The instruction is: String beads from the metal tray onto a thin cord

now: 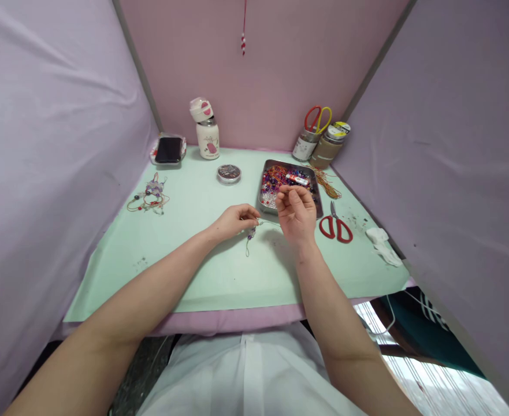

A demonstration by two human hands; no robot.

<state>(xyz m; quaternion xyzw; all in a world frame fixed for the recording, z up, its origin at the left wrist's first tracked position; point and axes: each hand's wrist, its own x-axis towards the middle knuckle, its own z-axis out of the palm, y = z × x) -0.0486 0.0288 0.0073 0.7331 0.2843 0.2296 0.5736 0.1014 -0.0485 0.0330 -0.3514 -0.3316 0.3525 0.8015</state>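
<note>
My left hand (239, 219) pinches a small beaded strand (251, 233) with clear and purple beads and a loop hanging at its lower end. From this strand a thin pale cord (271, 223) runs right, passing out of sight by my right hand (297, 214). That hand is raised palm toward me in front of the bead tray, thumb and fingertips pressed together. Whatever lies between those fingertips is too small to make out. Behind it, the metal tray (260, 203) holds many coloured beads, orange cord and a white-and-red tube (296, 179).
Red-handled scissors (334, 225) and crumpled white tissue (383, 245) lie right. Behind stand a jar with scissors (305, 144), a brown jar (326, 151) and a white bottle (208, 140). A round container (229, 174), beaded strings (150, 196) and a phone (169, 149) are left.
</note>
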